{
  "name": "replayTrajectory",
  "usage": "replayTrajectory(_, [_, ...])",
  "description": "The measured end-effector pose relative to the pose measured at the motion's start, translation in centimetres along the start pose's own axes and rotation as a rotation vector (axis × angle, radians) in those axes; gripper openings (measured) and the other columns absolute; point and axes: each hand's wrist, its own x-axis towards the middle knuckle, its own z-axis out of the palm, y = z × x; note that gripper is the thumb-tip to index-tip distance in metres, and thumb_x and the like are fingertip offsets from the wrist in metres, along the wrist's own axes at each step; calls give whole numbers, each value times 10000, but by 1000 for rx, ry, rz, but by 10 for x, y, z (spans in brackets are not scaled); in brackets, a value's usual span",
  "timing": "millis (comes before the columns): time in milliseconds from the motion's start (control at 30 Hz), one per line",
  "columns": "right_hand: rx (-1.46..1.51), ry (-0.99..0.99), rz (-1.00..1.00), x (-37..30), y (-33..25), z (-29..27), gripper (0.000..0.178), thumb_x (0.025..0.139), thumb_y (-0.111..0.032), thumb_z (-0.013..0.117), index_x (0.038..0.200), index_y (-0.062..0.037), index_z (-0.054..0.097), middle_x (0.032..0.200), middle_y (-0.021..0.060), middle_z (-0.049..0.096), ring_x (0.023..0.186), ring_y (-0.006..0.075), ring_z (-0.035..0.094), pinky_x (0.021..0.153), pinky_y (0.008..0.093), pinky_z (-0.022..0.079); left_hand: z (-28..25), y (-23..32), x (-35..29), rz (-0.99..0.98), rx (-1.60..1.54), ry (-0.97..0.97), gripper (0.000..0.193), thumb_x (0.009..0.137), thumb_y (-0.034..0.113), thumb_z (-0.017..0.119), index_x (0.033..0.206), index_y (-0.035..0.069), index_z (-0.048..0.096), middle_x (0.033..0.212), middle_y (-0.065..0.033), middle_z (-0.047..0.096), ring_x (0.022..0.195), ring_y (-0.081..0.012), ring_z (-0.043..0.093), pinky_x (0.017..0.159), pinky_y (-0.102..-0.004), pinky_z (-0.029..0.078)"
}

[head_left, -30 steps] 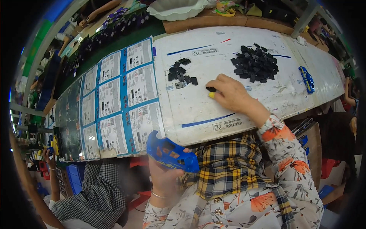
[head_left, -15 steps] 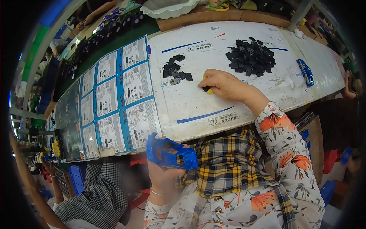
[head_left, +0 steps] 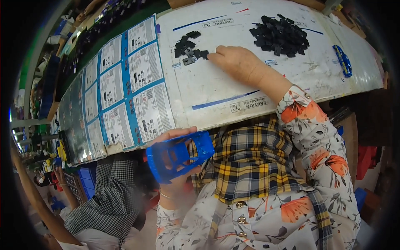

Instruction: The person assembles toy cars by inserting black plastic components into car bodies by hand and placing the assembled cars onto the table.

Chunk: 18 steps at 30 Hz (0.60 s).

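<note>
1 blue car shell (head_left: 180,151) is held in L hand (head_left: 177,183), fingers curled round. R hand (head_left: 238,64) is part-closed by smaller black pile (head_left: 179,52) of 2; its grip can't be told.

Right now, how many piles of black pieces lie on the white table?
2: a small pile just left of the right hand, and a larger pile farther right.
</note>
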Motion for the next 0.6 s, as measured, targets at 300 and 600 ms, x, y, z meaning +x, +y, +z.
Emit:
replayTrajectory(300, [1164, 56, 471, -29, -64, -49, 181, 800, -14, 562, 960, 7, 646, 866, 75, 655, 749, 80, 585, 647, 206, 462, -10, 2, -2, 149, 292, -136, 803, 623, 58, 792, 1299, 169, 374, 1188, -185, 493, 1148, -350, 489, 905, -467, 486])
replayTrajectory(600, [1259, 57, 180, -46, -125, -79, 151, 726, 6, 578, 854, -52, 635, 726, 94, 613, 668, 229, 601, 593, 309, 472, 2, -4, -1, 425, 423, -224, 556, 822, 245, 654, 1262, 219, 314, 1192, -181, 448, 1118, -395, 488, 915, -471, 455])
